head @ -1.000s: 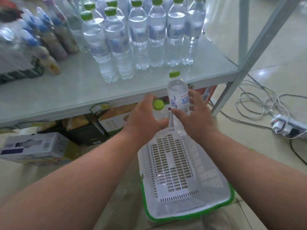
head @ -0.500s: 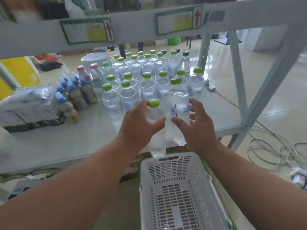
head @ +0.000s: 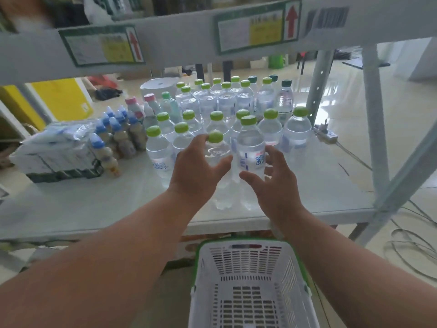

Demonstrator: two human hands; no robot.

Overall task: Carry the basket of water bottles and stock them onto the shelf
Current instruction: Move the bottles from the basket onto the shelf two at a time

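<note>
Left hand (head: 201,171) gripped a green-capped bottle (head: 218,162) round its shoulder, fingers curled on the far side, thumb across the front. We noted its base now down on the shelf (head: 94,204); half a second earlier it hung in the air off the front edge. Right hand (head: 272,178) had let go: fingers spread and loosely bent, apart from the labelled bottle (head: 251,147), which it had clasped a moment before. That bottle stood upright on its own, just beside the left one and directly in front of the rows of standing bottles (head: 224,107).

Outward from there: small blue-capped bottles (head: 111,133) and a wrapped pack (head: 54,152) sat on the shelf to the left. The white basket (head: 250,287) with its green rim lay on the floor below the shelf edge; the part in view held no bottles.

Our reading: these two looked like the last of the load. We judged that only the left hand's release remained, then stocking from this basket would be done.
</note>
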